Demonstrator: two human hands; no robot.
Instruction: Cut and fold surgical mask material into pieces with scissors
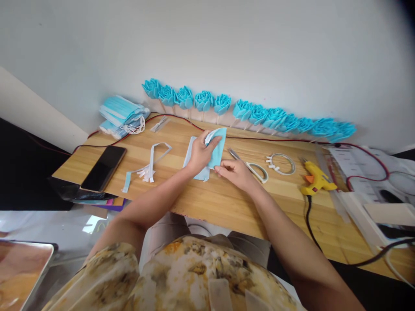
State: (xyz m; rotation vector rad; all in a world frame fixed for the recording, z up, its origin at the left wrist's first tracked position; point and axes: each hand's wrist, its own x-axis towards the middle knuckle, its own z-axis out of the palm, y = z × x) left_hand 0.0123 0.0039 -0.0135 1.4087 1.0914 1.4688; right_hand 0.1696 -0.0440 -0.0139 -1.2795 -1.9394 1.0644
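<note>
My left hand [202, 152] grips a folded piece of light-blue face-mask fabric [218, 149], thumb in front, its white inner side showing at the top. At the fabric's lower corner, my right hand [234, 172] has thumb and forefinger pinched together; the corner seems to be between them. Flat on the table beneath lie more pale-blue fabric pieces [202, 174]. Just right of my right hand rest white-handled scissors [259, 172]. Cut white strips [151, 162] and a small blue offcut [126, 181] are to the left.
Blue fabric flowers [204, 100] on sticks lean along the wall. A stack of face masks [119, 110] and a phone [103, 168] are at left. Rightward are a tape ring [285, 164], a yellow glue gun [317, 178] with its black cord, and a white tray [363, 216].
</note>
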